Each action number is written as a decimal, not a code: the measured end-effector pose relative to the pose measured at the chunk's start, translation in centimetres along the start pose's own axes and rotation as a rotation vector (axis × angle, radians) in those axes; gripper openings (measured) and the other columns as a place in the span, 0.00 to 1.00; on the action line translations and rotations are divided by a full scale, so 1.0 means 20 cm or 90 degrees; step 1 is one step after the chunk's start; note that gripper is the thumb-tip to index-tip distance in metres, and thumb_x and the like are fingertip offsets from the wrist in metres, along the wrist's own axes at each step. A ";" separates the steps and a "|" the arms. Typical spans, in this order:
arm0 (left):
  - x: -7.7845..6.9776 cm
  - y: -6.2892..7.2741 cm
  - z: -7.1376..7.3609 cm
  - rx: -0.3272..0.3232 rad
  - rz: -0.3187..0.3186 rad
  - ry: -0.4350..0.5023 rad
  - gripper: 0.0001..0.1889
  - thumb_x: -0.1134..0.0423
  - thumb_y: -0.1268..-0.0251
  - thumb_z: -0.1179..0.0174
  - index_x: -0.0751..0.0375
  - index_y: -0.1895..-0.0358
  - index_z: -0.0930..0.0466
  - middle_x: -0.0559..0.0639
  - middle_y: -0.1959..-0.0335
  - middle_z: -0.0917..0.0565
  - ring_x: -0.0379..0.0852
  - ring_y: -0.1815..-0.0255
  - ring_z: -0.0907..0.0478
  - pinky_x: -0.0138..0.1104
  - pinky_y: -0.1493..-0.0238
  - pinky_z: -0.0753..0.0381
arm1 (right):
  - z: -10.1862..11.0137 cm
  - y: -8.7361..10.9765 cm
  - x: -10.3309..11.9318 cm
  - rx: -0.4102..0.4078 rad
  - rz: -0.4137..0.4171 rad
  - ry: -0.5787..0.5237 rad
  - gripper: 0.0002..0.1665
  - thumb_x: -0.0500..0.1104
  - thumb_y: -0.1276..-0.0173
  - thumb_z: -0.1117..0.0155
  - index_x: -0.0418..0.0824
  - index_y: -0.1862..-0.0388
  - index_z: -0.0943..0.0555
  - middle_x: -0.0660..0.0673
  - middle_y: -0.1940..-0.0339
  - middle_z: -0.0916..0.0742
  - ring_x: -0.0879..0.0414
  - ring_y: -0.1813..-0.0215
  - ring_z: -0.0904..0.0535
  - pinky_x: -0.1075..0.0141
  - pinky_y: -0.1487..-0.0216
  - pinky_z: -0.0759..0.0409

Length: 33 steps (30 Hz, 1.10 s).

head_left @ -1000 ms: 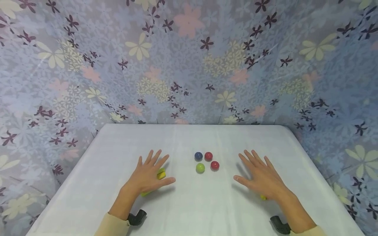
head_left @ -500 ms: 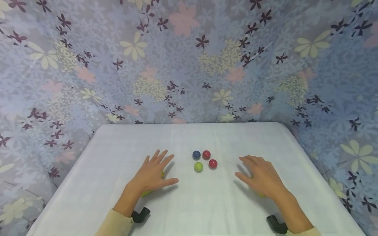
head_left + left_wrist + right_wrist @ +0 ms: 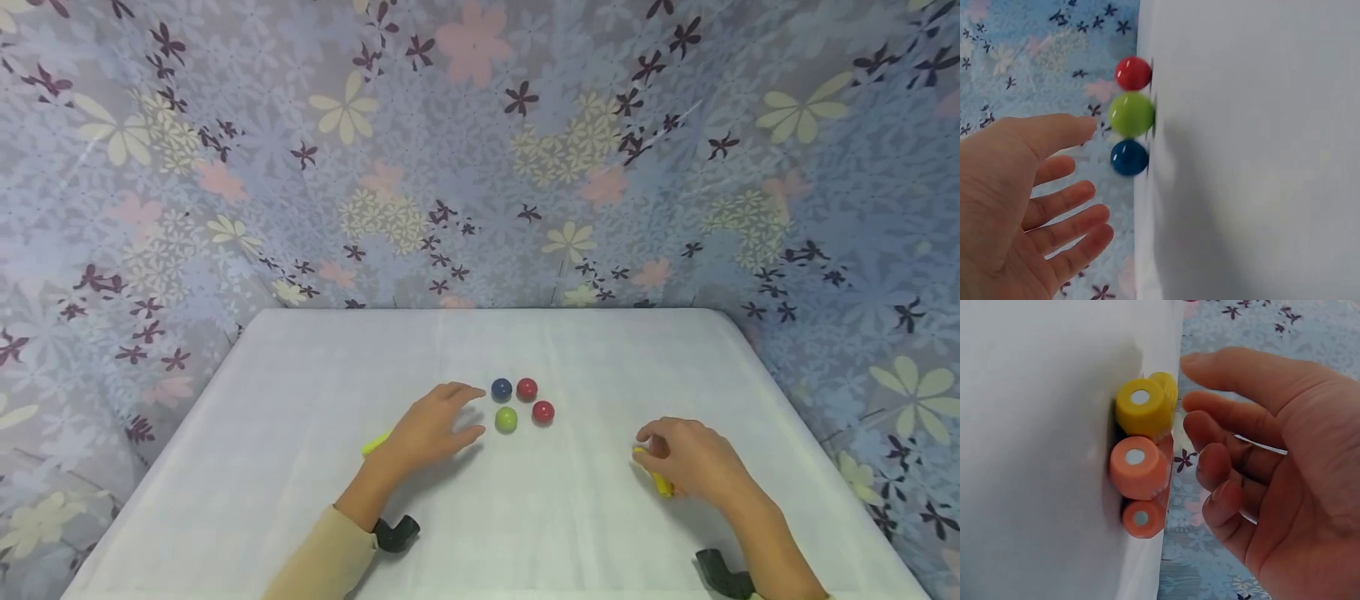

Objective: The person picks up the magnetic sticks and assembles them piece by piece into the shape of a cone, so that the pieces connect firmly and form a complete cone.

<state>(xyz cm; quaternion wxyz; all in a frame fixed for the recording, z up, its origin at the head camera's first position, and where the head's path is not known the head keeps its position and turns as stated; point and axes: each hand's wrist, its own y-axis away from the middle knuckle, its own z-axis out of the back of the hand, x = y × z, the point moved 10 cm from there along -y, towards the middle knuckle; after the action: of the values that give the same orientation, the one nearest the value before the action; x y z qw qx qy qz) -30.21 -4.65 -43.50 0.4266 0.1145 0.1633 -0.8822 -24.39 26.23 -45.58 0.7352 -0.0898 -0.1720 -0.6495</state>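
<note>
My left hand (image 3: 431,429) reaches over the white table toward a small group of glossy balls, its thumb and fingers spread apart with nothing between them. The green ball (image 3: 506,419) and the blue ball (image 3: 502,389) are nearest to its fingertips. Behind and right of these lie two red balls, one farther back (image 3: 527,388) and one nearer (image 3: 543,412). My right hand (image 3: 697,458) hovers with loosely curved fingers above a yellow toy piece (image 3: 1141,406). Its fingertips are close to that piece but apart from it in the right wrist view.
Two orange pieces, one larger (image 3: 1137,467) and one smaller (image 3: 1143,518), line up beside the yellow one, with pale round dots on their ends. A yellow-green piece (image 3: 375,443) lies partly behind my left hand. A floral cloth (image 3: 480,167) hangs beyond the table (image 3: 315,358).
My left hand has moved right, toward the balls, uncovering more of the yellow-green piece. The right hand's fingers have curved inward over the yellow piece. The balls stay in place.
</note>
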 end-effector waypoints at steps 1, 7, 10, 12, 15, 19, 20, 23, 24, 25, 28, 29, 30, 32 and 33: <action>-0.01 -0.01 -0.01 0.004 -0.004 0.006 0.27 0.45 0.37 0.40 0.46 0.36 0.28 0.46 0.40 0.26 0.46 0.37 0.32 0.43 0.39 0.30 | -0.01 0.00 0.00 0.008 -0.005 0.002 0.16 0.54 0.40 0.30 0.48 0.57 0.16 0.56 0.72 0.21 0.60 0.73 0.27 0.60 0.70 0.26; -0.05 -0.05 -0.08 0.029 0.008 0.049 0.25 0.48 0.37 0.38 0.46 0.37 0.27 0.47 0.40 0.26 0.46 0.38 0.30 0.43 0.39 0.30 | -0.05 -0.01 0.00 0.033 -0.017 0.026 0.20 0.55 0.44 0.27 0.46 0.57 0.15 0.54 0.75 0.25 0.56 0.72 0.31 0.59 0.72 0.32; -0.06 -0.06 -0.11 0.035 0.019 0.068 0.25 0.50 0.37 0.37 0.46 0.36 0.28 0.46 0.40 0.26 0.46 0.39 0.30 0.43 0.39 0.29 | -0.07 -0.01 0.01 0.035 -0.002 0.033 0.17 0.53 0.45 0.26 0.47 0.60 0.15 0.54 0.76 0.26 0.57 0.72 0.32 0.60 0.72 0.34; -0.06 -0.07 -0.13 0.035 0.021 0.068 0.25 0.50 0.37 0.37 0.46 0.36 0.28 0.46 0.41 0.26 0.45 0.39 0.29 0.42 0.40 0.29 | -0.07 -0.01 0.02 0.029 0.013 0.035 0.13 0.51 0.45 0.26 0.49 0.63 0.16 0.54 0.77 0.27 0.57 0.73 0.32 0.60 0.72 0.34; -0.07 -0.09 -0.15 0.027 0.011 0.062 0.25 0.50 0.37 0.37 0.47 0.37 0.27 0.46 0.42 0.25 0.44 0.40 0.29 0.40 0.40 0.29 | -0.07 -0.01 0.03 0.028 0.023 0.029 0.12 0.50 0.46 0.25 0.49 0.65 0.16 0.55 0.76 0.26 0.58 0.73 0.32 0.60 0.71 0.32; -0.09 -0.11 -0.17 0.025 -0.003 0.064 0.24 0.52 0.37 0.37 0.49 0.39 0.25 0.45 0.44 0.24 0.43 0.43 0.27 0.38 0.41 0.28 | -0.06 0.00 0.03 0.041 0.021 0.009 0.16 0.50 0.48 0.24 0.46 0.62 0.16 0.56 0.73 0.23 0.59 0.71 0.30 0.59 0.67 0.27; -0.09 -0.11 -0.17 0.026 -0.005 0.064 0.23 0.52 0.37 0.37 0.49 0.39 0.25 0.45 0.45 0.24 0.42 0.45 0.27 0.38 0.42 0.27 | -0.06 0.00 0.03 0.045 0.019 0.003 0.17 0.49 0.48 0.24 0.45 0.61 0.16 0.55 0.72 0.22 0.59 0.71 0.29 0.59 0.67 0.26; -0.10 -0.12 -0.19 0.029 -0.002 0.061 0.22 0.52 0.38 0.36 0.49 0.41 0.24 0.44 0.49 0.23 0.41 0.49 0.26 0.37 0.45 0.25 | -0.06 0.01 0.03 0.053 0.013 -0.023 0.15 0.45 0.48 0.24 0.43 0.62 0.16 0.54 0.72 0.21 0.59 0.70 0.27 0.60 0.68 0.25; -0.10 -0.12 -0.19 0.029 -0.002 0.061 0.22 0.53 0.38 0.36 0.49 0.41 0.24 0.43 0.50 0.23 0.40 0.51 0.26 0.36 0.47 0.25 | -0.07 0.01 0.02 0.054 0.010 -0.030 0.14 0.43 0.48 0.24 0.42 0.62 0.16 0.53 0.72 0.21 0.58 0.71 0.27 0.61 0.69 0.25; -0.11 -0.12 -0.19 0.027 -0.001 0.062 0.21 0.53 0.38 0.36 0.49 0.42 0.23 0.43 0.51 0.22 0.39 0.53 0.26 0.35 0.49 0.24 | -0.07 0.01 0.02 0.054 0.008 -0.036 0.13 0.41 0.48 0.25 0.42 0.63 0.16 0.53 0.72 0.21 0.58 0.71 0.27 0.61 0.70 0.26; -0.10 -0.13 -0.20 0.018 0.001 0.071 0.21 0.54 0.40 0.34 0.51 0.43 0.22 0.42 0.55 0.22 0.37 0.59 0.26 0.31 0.55 0.24 | -0.07 0.01 0.02 0.051 0.008 -0.048 0.12 0.38 0.49 0.26 0.41 0.63 0.16 0.53 0.73 0.21 0.58 0.71 0.27 0.62 0.70 0.25; -0.10 -0.14 -0.20 0.014 0.002 0.075 0.20 0.55 0.40 0.33 0.51 0.44 0.22 0.42 0.56 0.22 0.37 0.61 0.27 0.30 0.56 0.24 | -0.07 0.01 0.02 0.049 0.012 -0.047 0.12 0.37 0.49 0.26 0.41 0.64 0.16 0.53 0.72 0.21 0.58 0.71 0.27 0.62 0.70 0.25; -0.10 -0.14 -0.20 0.011 0.002 0.079 0.20 0.55 0.41 0.33 0.52 0.45 0.22 0.42 0.57 0.22 0.36 0.62 0.27 0.28 0.58 0.24 | -0.07 0.01 0.02 0.047 0.016 -0.048 0.12 0.37 0.49 0.26 0.41 0.64 0.16 0.53 0.72 0.21 0.59 0.70 0.27 0.62 0.69 0.25; -0.10 -0.14 -0.20 0.006 0.001 0.084 0.20 0.56 0.41 0.33 0.52 0.46 0.22 0.41 0.58 0.23 0.36 0.63 0.28 0.27 0.60 0.25 | -0.07 0.01 0.04 0.041 0.031 -0.048 0.12 0.37 0.49 0.26 0.43 0.65 0.16 0.54 0.72 0.21 0.59 0.70 0.27 0.62 0.69 0.25; -0.10 -0.14 -0.20 0.004 0.001 0.084 0.19 0.56 0.41 0.33 0.52 0.46 0.21 0.41 0.59 0.23 0.36 0.63 0.28 0.27 0.60 0.25 | -0.07 0.01 0.05 0.035 0.042 -0.048 0.11 0.37 0.49 0.26 0.44 0.65 0.16 0.55 0.72 0.21 0.60 0.70 0.26 0.62 0.68 0.25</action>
<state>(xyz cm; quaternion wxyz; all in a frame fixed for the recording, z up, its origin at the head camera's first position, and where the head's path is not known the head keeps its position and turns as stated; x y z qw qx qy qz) -31.01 -0.12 -45.92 0.4151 0.1740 0.1881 -0.8729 -23.96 24.93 -46.43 0.7511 -0.0996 -0.2147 -0.6163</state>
